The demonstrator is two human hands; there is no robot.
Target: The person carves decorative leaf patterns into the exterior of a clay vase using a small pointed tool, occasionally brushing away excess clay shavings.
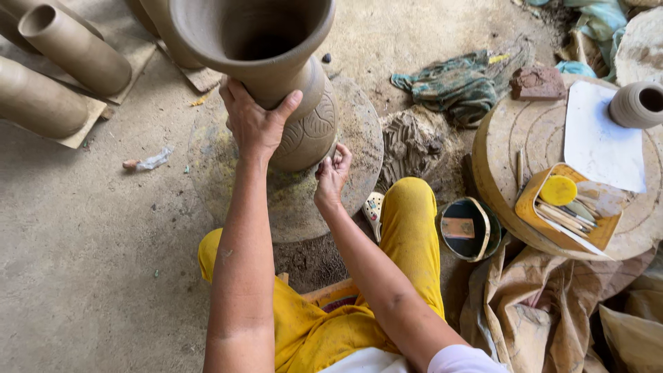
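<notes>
- The left hand (254, 123) is closed around the narrow neck of a tall clay vase (276, 83).
- The vase stands on a round turntable (359, 138).
- The right hand (333, 173), fingers curled, pinches a small tool against the carved belly of the vase.

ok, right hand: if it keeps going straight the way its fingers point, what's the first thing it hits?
The right hand points up at the carved belly of the clay vase. Its fingertips look almost on the wall, so it would likely meet that first; whether they touch is unclear.
</notes>
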